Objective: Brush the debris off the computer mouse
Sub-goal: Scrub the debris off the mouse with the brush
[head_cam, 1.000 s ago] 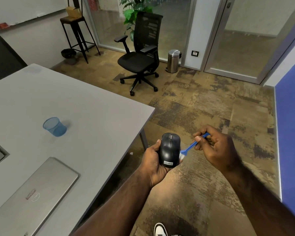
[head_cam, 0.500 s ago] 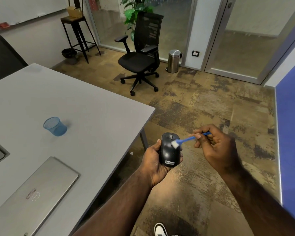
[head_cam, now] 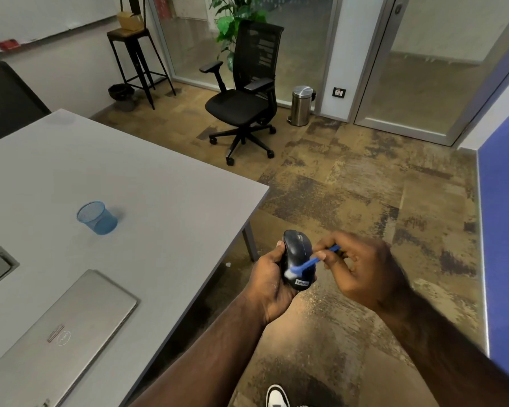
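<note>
My left hand (head_cam: 269,284) grips a black computer mouse (head_cam: 297,251) from below and the left, holding it in the air beyond the table's corner, with its white label facing me. My right hand (head_cam: 362,271) pinches the handle of a small blue brush (head_cam: 312,262). The brush's white bristle head rests on the near left part of the mouse's top. Debris on the mouse is too small to make out.
A grey table (head_cam: 159,207) lies to the left with a blue mesh cup (head_cam: 97,217) and a closed silver laptop (head_cam: 56,336) on it. Farther off stand a black office chair (head_cam: 244,95), a steel bin (head_cam: 301,105) and a stool (head_cam: 135,54). My shoe (head_cam: 276,396) shows below.
The brush head swept from the mouse's right side, up to its front, and now down across to its near left. My right hand moved closer to the mouse.
</note>
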The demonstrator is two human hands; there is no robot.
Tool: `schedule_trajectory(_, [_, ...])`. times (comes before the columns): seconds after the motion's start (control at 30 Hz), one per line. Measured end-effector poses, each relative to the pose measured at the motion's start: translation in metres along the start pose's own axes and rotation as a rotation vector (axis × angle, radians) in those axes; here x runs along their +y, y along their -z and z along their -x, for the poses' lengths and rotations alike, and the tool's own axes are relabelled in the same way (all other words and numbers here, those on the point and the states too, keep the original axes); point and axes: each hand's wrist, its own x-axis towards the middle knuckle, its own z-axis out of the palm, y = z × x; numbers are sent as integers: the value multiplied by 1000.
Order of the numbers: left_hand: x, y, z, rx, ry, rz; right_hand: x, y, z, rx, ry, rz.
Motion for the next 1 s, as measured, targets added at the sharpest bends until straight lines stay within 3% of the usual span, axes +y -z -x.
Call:
schedule_trajectory(0.07, [-1, 0, 0, 0, -14, -15, -3, 0, 0, -39, 31, 39])
schedule_trajectory(0.2, [0, 1, -1, 1, -28, -12, -3, 3, -5, 73, -8, 70])
schedule_trajectory(0.37, [-3, 2, 1, -22, -5, -9, -11, 4, -1, -20, 73, 124])
schedule_trajectory(0.53, [-3, 2, 3, -71, -4, -45, -1, 9, -12, 161, -83, 159])
schedule_trajectory(1.0, [-8, 2, 3, -119, 55, -106, 10, 13, -21, 71, -145, 67])
